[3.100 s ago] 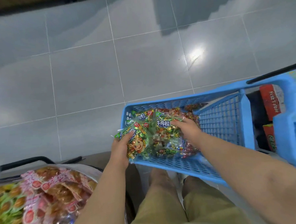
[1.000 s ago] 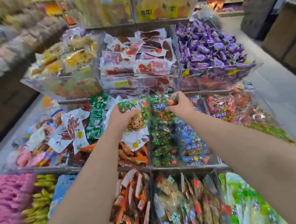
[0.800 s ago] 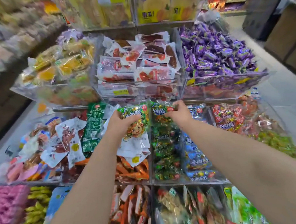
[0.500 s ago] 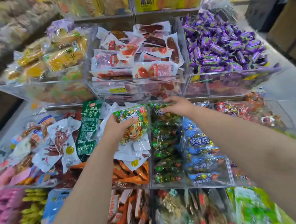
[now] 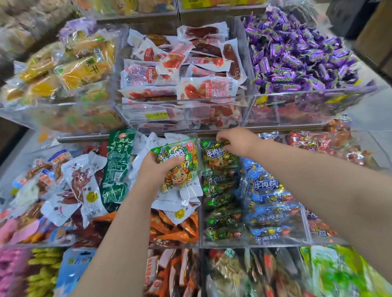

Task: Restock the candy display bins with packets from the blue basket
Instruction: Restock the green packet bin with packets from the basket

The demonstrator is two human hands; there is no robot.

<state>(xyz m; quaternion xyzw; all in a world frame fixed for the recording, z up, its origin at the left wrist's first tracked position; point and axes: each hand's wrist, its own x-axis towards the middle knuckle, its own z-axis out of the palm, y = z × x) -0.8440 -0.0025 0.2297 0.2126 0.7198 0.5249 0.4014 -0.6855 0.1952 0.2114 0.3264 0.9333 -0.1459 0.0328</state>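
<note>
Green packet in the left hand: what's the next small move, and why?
Probably shift it right, across the divider, into the green row. The left hand grips the green packet above white packets, the wrong bin; the right hand pinches a matching packet at that row's far end.

Upper tier, left to right: yellow dried-fruit packets [image 5: 72, 68], red-and-white vacuum packs [image 5: 181, 65] piled loosely, purple-wrapped candies [image 5: 299, 52] heaped high. A yellow price label [image 5: 156, 114] sits below the vacuum packs. Middle tier: a tall green packet [image 5: 117, 168] stands upright, with orange packets [image 5: 174, 229] below and to its right. Lower left: pink sweets [image 5: 4, 272], blurred. Grey tiled floor [image 5: 381, 116] and brown cartons [image 5: 380, 36] lie to the right.
</note>
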